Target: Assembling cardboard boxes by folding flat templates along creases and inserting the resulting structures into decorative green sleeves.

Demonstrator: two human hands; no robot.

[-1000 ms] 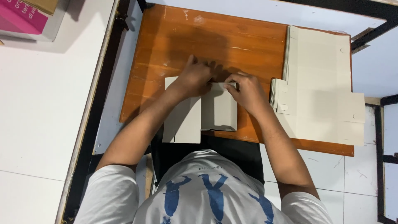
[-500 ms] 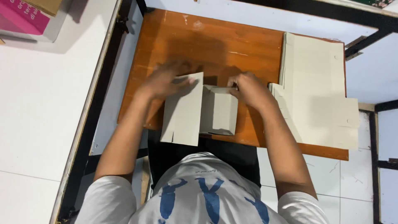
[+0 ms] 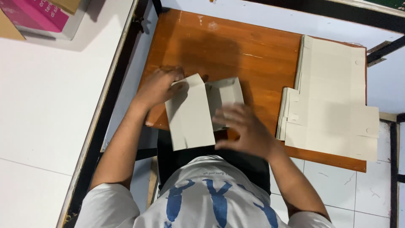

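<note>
I'm seeing the left hand [image 3: 158, 86] gripping the grey cardboard box [image 3: 202, 109] mid-frame; the right hand [image 3: 244, 131] is hovering released, blurred, beside it.

Your cardboard box [image 3: 202, 110] is pale grey-beige, same as the stack of flat sheets [image 3: 333, 99]. The table [image 3: 236, 50] is orange-brown wood. Your shirt [image 3: 211, 198] is white with blue print. The carton [image 3: 40, 17] is pink.

A half-folded grey cardboard box [image 3: 202, 107] is lying at the wooden desk's [image 3: 236, 46] near edge. A stack of flat grey box blanks [image 3: 333, 97] is sitting to its right. A pink-and-grey carton [image 3: 42, 17] is resting at top left.
</note>
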